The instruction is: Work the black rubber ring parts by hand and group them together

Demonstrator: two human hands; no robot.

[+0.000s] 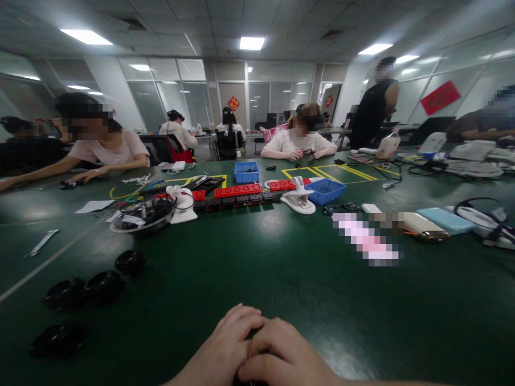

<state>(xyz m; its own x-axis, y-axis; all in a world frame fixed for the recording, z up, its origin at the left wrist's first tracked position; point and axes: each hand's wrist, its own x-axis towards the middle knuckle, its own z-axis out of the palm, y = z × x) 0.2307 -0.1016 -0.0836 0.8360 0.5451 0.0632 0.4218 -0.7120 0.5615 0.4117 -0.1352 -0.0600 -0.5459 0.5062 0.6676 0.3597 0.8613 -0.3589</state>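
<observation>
Green tabletop; left hand and right hand overlapping, can't tell if grasping anything; black round parts off left.

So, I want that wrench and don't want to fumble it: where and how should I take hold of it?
Probably mid-shaft, from above, with the left hand, fingers across it: the wrench is long and thin, lies flat and slanted on the table off to the left, and nothing lies on its shaft.
</observation>
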